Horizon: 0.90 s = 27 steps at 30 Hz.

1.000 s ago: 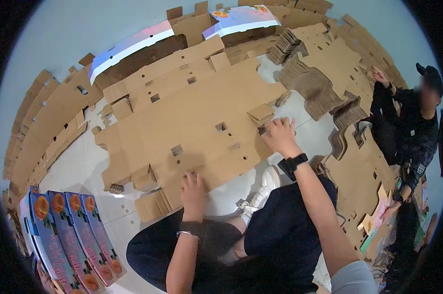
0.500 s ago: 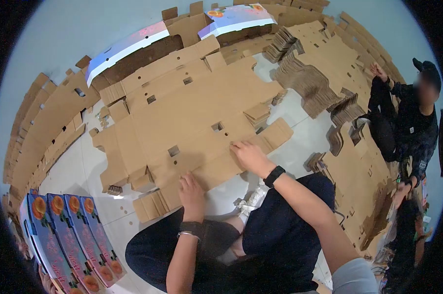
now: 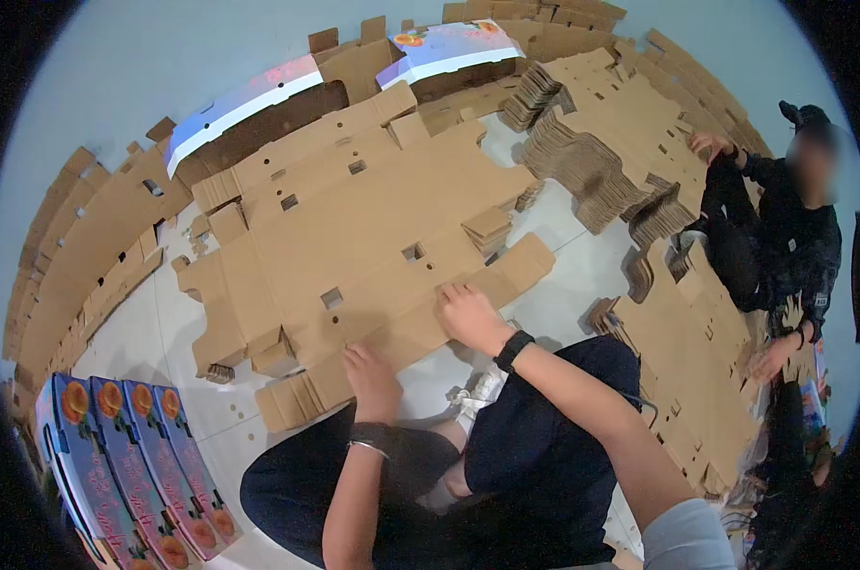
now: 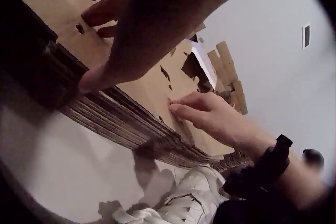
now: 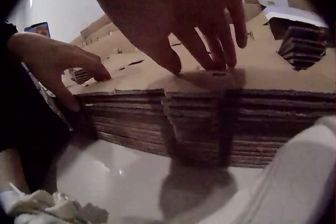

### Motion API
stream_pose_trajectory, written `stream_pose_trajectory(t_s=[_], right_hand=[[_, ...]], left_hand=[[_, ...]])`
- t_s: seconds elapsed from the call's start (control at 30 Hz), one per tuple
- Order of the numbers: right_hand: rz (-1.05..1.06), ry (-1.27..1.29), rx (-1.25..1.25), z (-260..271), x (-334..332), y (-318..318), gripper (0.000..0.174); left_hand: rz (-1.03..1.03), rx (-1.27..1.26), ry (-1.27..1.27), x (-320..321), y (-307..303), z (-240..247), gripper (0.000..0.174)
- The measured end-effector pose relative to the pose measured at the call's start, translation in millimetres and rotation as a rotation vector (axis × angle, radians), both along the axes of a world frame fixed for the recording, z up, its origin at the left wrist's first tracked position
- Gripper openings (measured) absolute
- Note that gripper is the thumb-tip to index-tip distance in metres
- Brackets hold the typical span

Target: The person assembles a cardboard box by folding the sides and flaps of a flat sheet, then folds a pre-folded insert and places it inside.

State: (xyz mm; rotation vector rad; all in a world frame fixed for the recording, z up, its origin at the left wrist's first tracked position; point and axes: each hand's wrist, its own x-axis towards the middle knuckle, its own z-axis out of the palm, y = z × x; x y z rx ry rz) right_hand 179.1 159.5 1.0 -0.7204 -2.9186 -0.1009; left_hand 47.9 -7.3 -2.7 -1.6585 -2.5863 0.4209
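A stack of flat, die-cut brown cardboard box blanks [image 3: 354, 228] lies on the floor before me, with square slots and round holes in the top sheet. My left hand [image 3: 373, 382] rests at its near edge. In the left wrist view the left thumb lies at the stack's side edge, with the fingers spread over the top sheet. My right hand [image 3: 474, 318] is farther right along the same edge; in the right wrist view its fingertips touch the top sheet beside a small slot. A narrow end flap [image 3: 527, 263] extends right of that hand.
Printed boxes with orange fruit [image 3: 131, 465] stand at the lower left. More cardboard stacks [image 3: 592, 171] lie to the right, near a seated person in black [image 3: 791, 218]. Open boxes [image 3: 249, 104] line the wall. My shoe [image 3: 477, 394] is close to the stack's near edge.
My right hand has moved left along the near edge from the stack's right end, where the end flap now lies out to the right. My left hand has stayed nearly in place.
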Motion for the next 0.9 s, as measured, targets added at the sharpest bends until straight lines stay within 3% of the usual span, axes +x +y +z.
stream_pose_trajectory(t_s=[0.07,0.13,0.23,0.43,0.57,0.7,0.8,0.87,0.9], right_hand=[[0.027,0.050,-0.028,6,1,-1,0.018],[0.064,0.093,-0.064,9,-2,-3,0.020],[-0.007,0.030,-0.154,9,-6,-3,0.026],[-0.081,0.177,0.077,-16,-14,-16,0.033],[-0.101,0.118,-0.060,-21,-12,-18,0.035],[-0.110,0.172,-0.325,5,-1,-8,0.039],[-0.096,0.230,-0.440,-16,14,39,0.044],[-0.451,-0.089,-0.443,44,28,54,0.052],[-0.460,-0.101,-0.452,18,46,63,0.052]], left_hand=[[0.001,0.051,0.044,-4,1,8,0.056],[0.053,-0.054,-0.190,-8,5,17,0.061],[0.017,-0.017,-0.132,-8,10,11,0.062],[0.009,0.087,-0.136,-11,8,3,0.061],[-0.058,0.234,0.032,-6,1,-8,0.056],[-0.011,0.138,-0.144,-13,-1,16,0.063],[0.042,0.145,-0.266,-15,-4,2,0.061],[0.068,0.155,-0.306,-10,-9,-14,0.056],[0.055,0.191,-0.254,-10,-9,-17,0.055]])
